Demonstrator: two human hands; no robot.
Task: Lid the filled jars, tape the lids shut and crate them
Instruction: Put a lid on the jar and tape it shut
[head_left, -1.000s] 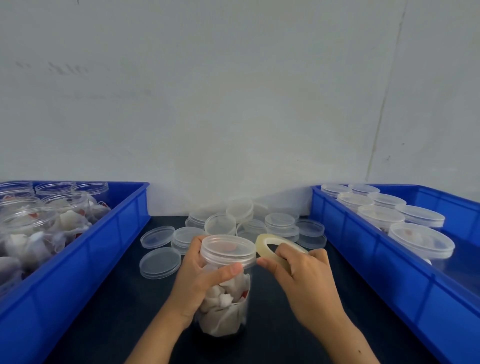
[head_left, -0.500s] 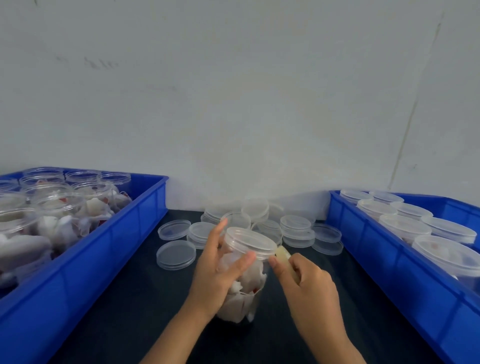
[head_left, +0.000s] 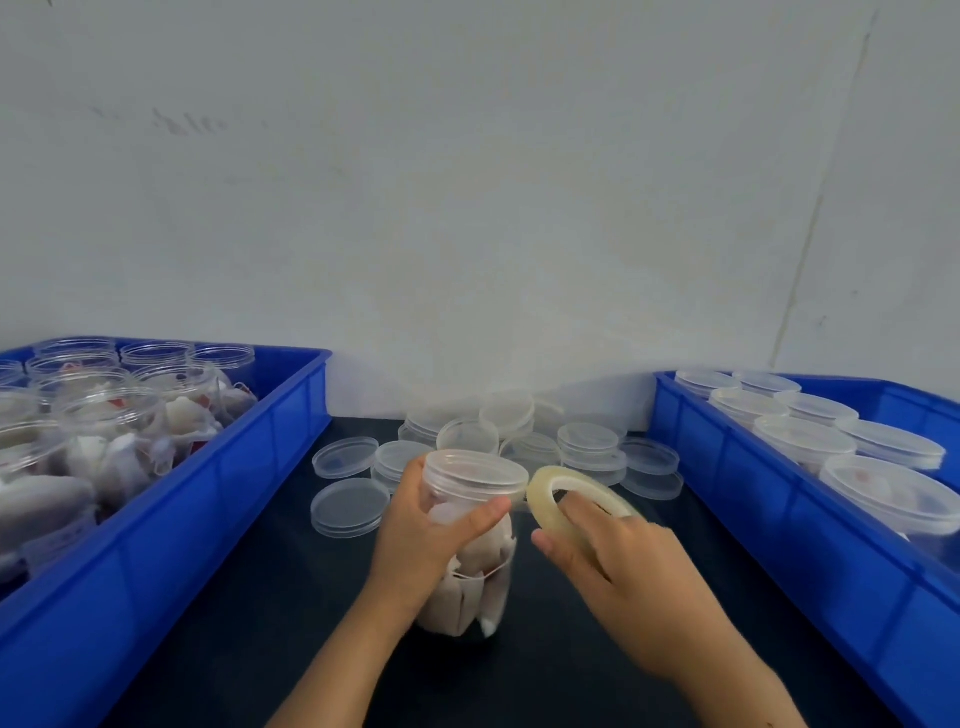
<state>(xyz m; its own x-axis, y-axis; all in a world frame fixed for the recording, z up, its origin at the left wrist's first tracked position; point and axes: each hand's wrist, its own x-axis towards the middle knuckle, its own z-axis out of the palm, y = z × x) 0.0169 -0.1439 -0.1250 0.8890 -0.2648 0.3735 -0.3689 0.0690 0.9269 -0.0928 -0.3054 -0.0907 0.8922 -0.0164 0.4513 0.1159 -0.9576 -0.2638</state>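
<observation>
A clear plastic jar (head_left: 480, 587) filled with white sachets stands on the dark table in front of me, a clear lid (head_left: 475, 473) on top. My left hand (head_left: 421, 540) grips the jar just under the lid, thumb across its front. My right hand (head_left: 613, 561) holds a roll of clear tape (head_left: 566, 499) right beside the lid's rim, fingers through the roll's hole. The blue crate on the left (head_left: 218, 499) holds several open filled jars. The blue crate on the right (head_left: 769, 499) holds several lidded jars.
A heap of loose clear lids (head_left: 519, 441) lies on the table behind the jar, against the white wall. Two lids (head_left: 349, 505) lie apart at the left of the heap. The crates flank the dark strip of table.
My right hand has drawn the tape roll back out to the right of the lid, so the roll shows again. The left hand keeps its grip on the jar.
</observation>
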